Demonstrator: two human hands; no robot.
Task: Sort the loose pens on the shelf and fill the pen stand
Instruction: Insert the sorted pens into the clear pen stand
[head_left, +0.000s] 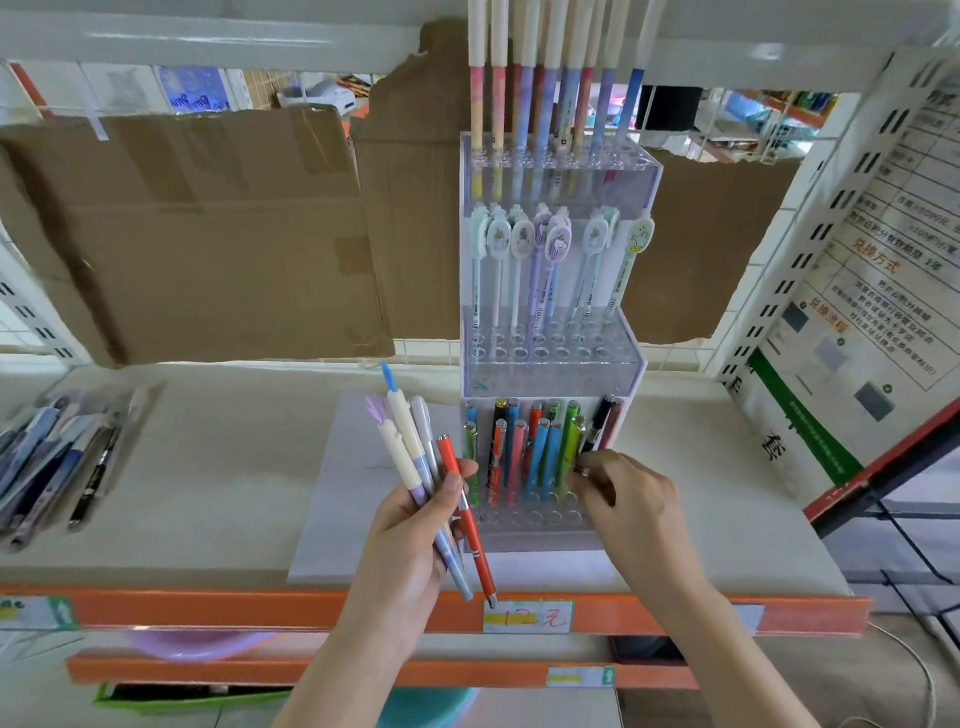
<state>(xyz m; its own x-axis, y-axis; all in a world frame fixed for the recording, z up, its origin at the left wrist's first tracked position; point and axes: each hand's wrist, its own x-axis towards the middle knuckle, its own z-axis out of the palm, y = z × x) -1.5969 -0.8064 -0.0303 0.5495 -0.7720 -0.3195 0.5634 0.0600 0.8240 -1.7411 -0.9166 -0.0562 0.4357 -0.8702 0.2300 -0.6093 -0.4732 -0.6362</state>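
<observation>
- Head view: beige shelf with an orange front edge, spanning the whole width.
- Brown cardboard sheets standing against the back of the shelf.
- Clear three-tier pen stand upright on a white sheet in the middle of the shelf.
- Top tier holding tall pens with cream caps; middle tier holding pens with oval cartoon toppers; bottom tier holding bright blue, green, orange and black pens, its front row of holes bare.
- Pile of loose pens lying flat at the far left of the shelf, well apart from the stand.
- Left hand just left of the stand's bottom tier, fingers curled tight around a bunch of pens: pale ones with cream caps, plus an orange pen on the right side of the bunch, tip pointing down past the shelf edge.
- Right hand at the right end of the bottom tier, fingers bent together with the tips up against the pens there; whether actually pinching one, cannot tell.
- Yellow-and-white price label on the orange edge below the stand.
</observation>
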